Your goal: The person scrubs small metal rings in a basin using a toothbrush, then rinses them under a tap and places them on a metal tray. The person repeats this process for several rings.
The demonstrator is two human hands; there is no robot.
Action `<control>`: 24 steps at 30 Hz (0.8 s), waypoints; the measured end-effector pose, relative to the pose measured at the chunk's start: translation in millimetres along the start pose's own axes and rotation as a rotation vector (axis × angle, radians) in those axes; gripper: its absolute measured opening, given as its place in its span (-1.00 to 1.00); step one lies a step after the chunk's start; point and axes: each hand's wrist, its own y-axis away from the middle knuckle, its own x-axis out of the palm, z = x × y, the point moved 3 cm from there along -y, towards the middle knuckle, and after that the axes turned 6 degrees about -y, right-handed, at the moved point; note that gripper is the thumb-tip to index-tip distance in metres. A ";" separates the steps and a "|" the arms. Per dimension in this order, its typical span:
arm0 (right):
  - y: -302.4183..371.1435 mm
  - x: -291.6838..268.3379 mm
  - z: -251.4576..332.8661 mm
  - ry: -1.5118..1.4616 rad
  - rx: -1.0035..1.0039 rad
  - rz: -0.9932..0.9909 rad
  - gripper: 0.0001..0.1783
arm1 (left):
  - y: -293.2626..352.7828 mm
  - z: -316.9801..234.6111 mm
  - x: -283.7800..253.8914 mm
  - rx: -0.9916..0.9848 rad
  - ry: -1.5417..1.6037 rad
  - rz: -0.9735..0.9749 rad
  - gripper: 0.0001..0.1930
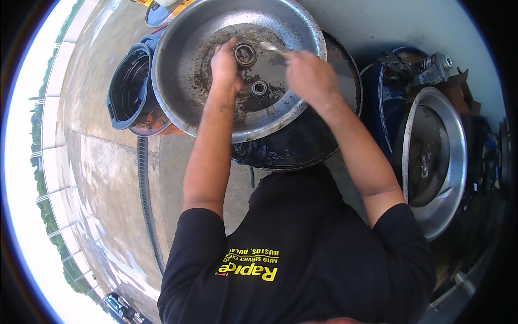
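Over a wide metal basin (181,67), my left hand (225,67) grips a dark, greasy ring-shaped bearing (245,55) by its left side. My right hand (314,81) is closed around a small brush (273,49) with a pale tip, which points toward the bearing but stays a little apart from it. Motion blurs the right hand and the brush. Below the held bearing, a smaller bearing (259,88) lies in the murky liquid on the basin floor. Dark grime streaks the basin's bottom.
The basin rests on a black drum (291,153). To its left stands a black tub (116,102). At right, a second metal basin (461,148) leans by a blue drum (380,108), with a metal can (434,67) behind it. A floor drain grate (144,189) runs along the left.
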 end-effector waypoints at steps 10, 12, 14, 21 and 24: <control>91.4 -41.9 -61.2 -0.206 0.087 -0.277 -0.75 | -22.6 62.4 56.2 0.690 -1.636 0.447 -0.59; 106.8 -40.2 -63.2 -0.244 0.125 -0.250 -0.76 | -24.6 90.4 53.3 0.919 -1.832 0.592 -0.62; 123.7 -43.0 -71.5 -0.280 0.142 -0.250 -0.76 | -29.2 104.1 53.7 1.141 -1.834 0.705 -0.62; 171.5 -43.9 -111.0 -0.376 0.210 -0.231 -0.76 | -29.6 88.3 73.1 0.851 -2.023 0.815 -0.62; 182.0 -38.9 -116.8 -0.446 0.244 -0.217 -0.76 | -32.6 73.0 67.2 1.026 -1.674 0.454 -0.58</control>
